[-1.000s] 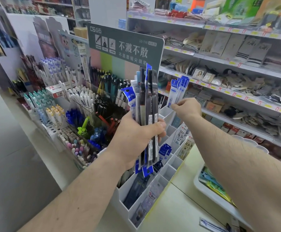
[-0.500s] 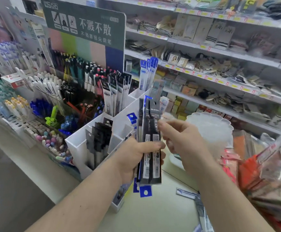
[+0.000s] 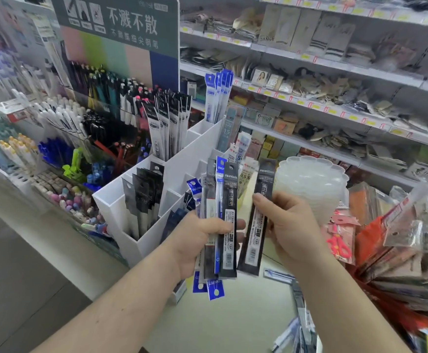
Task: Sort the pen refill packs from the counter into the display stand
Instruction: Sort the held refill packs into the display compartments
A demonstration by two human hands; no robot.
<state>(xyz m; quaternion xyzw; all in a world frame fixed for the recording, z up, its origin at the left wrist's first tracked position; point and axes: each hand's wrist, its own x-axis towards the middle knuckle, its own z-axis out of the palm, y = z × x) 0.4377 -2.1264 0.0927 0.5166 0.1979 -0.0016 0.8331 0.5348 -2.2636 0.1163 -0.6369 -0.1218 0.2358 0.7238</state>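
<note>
My left hand point(image 3: 197, 245) grips a bundle of pen refill packs point(image 3: 220, 200), black and blue ones, held upright in front of the white display stand point(image 3: 182, 159). My right hand point(image 3: 289, 225) pinches one black refill pack point(image 3: 258, 215), held apart just right of the bundle. The stand's stepped compartments hold black packs point(image 3: 144, 197) at the front left, black-and-white packs point(image 3: 169, 123) higher up and blue packs point(image 3: 218, 95) at the top. More refill packs point(image 3: 297, 314) lie on the pale counter point(image 3: 220, 322) at the lower right.
A stack of clear plastic trays point(image 3: 314, 184) stands behind my right hand. Packaged goods point(image 3: 399, 250) crowd the right edge of the counter. Pen racks point(image 3: 55, 138) fill the left, under a dark green sign point(image 3: 121, 21). Store shelves point(image 3: 335, 98) run behind.
My right hand left the blue packs in the stand's top compartment, came back to the bundle and drew one black pack out to the right. The view swung right and down.
</note>
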